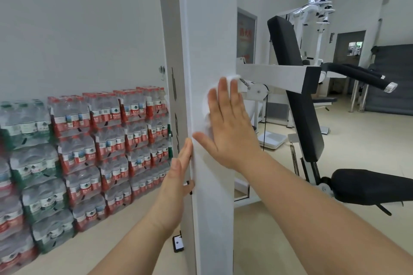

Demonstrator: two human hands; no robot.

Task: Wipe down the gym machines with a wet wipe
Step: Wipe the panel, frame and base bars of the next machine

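Left grip (pixel 178 172), right grip (pixel 225 127): bare (forearms (pixel 312 210) too).

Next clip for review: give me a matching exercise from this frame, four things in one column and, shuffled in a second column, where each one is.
Things
1. wet wipe
2. left hand
3. water bottle packs
4. black backrest pad

Places
A. stacked by the wall, left of the white column
B. tilted, to the right of the white column
C. pressed flat against the white column's front under the right hand
D. fingers straight, resting along the white column's left edge

Pairs: 1-C, 2-D, 3-A, 4-B
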